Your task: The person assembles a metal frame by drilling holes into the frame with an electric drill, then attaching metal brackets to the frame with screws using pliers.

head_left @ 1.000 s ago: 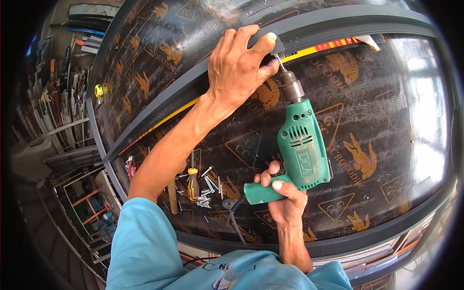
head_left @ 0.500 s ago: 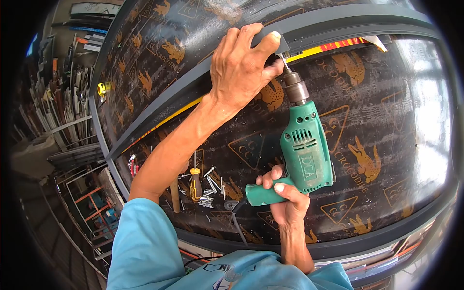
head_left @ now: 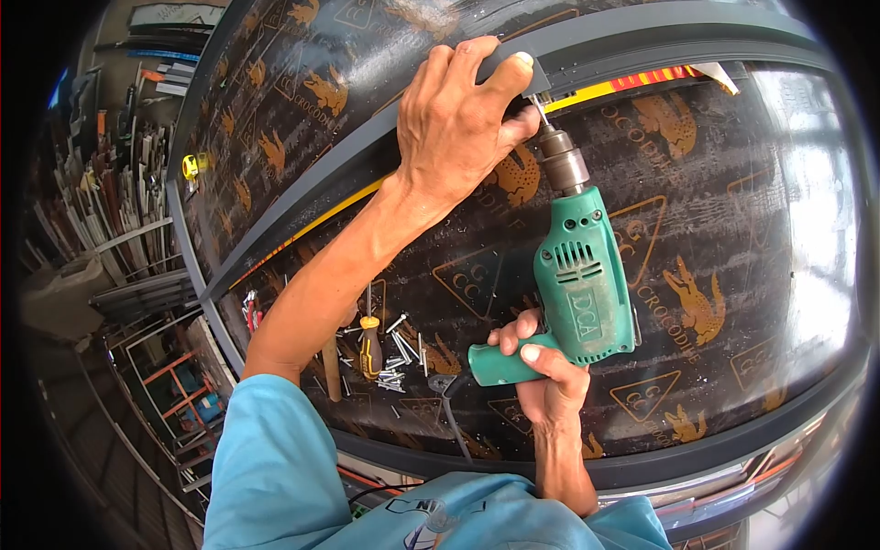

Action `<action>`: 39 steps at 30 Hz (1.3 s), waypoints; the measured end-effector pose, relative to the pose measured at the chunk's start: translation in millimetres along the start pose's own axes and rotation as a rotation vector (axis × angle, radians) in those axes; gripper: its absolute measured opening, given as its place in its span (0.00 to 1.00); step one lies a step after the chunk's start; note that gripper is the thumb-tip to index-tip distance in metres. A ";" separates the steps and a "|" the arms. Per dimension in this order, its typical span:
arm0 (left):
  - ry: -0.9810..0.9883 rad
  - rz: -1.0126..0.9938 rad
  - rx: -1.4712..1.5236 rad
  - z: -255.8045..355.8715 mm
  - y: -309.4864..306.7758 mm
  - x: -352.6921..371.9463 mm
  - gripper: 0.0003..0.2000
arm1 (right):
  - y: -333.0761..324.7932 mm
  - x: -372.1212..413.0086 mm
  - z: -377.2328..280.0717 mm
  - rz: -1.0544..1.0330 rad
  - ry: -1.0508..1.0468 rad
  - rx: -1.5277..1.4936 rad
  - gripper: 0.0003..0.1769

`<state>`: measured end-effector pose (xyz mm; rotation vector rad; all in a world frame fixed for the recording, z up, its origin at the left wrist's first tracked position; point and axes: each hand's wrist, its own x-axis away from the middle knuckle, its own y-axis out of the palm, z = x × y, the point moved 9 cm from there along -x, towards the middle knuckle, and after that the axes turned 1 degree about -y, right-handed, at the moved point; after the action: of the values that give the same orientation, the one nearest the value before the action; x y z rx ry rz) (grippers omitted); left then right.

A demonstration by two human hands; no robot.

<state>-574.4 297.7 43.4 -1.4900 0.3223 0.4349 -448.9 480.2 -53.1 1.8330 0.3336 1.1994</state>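
Black board (head_left: 710, 192) | drill (head_left: 582, 284) inside curled right grip (head_left: 548, 374) | left grip (head_left: 449, 124) pinching grey piece (head_left: 535, 79)

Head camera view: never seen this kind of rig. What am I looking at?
There is no robot here: a person works with two bare hands, seen from one camera worn on the head, looking forward and down.

The right hand holds a green DCA power drill by its grip, chuck pointing away from the body. The left hand pinches a small gray piece at the long gray bar, with the drill's tip close by.

Underneath is a dark board printed with crocodiles. On it lie a yellow-and-black screwdriver and loose screws. A yellow tape measure sits near the left edge.
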 end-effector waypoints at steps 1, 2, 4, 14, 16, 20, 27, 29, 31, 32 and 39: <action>0.000 0.002 -0.001 0.0 -0.2 -0.2 0.27 | 1.4 0.1 0.5 -0.002 0.000 0.001 0.33; 0.004 0.004 -0.006 0.5 -0.3 -0.5 0.27 | 3.0 0.4 0.3 0.004 -0.013 0.009 0.33; 0.006 0.001 -0.010 0.8 -1.3 1.2 0.27 | 4.3 1.9 0.0 0.014 -0.022 0.015 0.33; -0.011 -0.016 -0.008 0.1 -0.5 0.0 0.27 | 7.7 1.4 -7.0 0.037 -0.039 0.078 0.33; -0.007 -0.016 -0.008 -0.2 -0.2 -0.7 0.27 | 8.5 0.5 -7.9 0.046 -0.040 0.073 0.34; -0.009 -0.022 -0.008 0.8 0.1 -0.7 0.27 | 9.5 1.3 -7.9 0.053 -0.035 0.068 0.34; -0.010 -0.022 -0.005 -0.3 0.5 -0.2 0.26 | 1.9 -0.8 -6.3 0.005 -0.041 0.028 0.32; -0.004 -0.017 -0.001 -0.3 0.6 -1.2 0.26 | 6.5 -0.6 -8.2 0.006 -0.053 0.041 0.32; -0.003 -0.014 0.001 -0.1 -1.0 -0.3 0.26 | 7.6 0.5 -8.9 0.008 -0.057 0.056 0.32; -0.004 -0.015 0.004 -0.1 -1.3 -0.7 0.25 | 6.8 0.1 -9.0 0.011 -0.060 0.056 0.33; 0.022 0.004 0.029 0.6 -2.6 -1.5 0.25 | 16.2 -1.4 -17.1 0.054 -0.073 0.103 0.34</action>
<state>-574.5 298.1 46.4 -1.4666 0.3478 0.4153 -467.7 479.2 -38.9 1.9809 0.3115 1.1674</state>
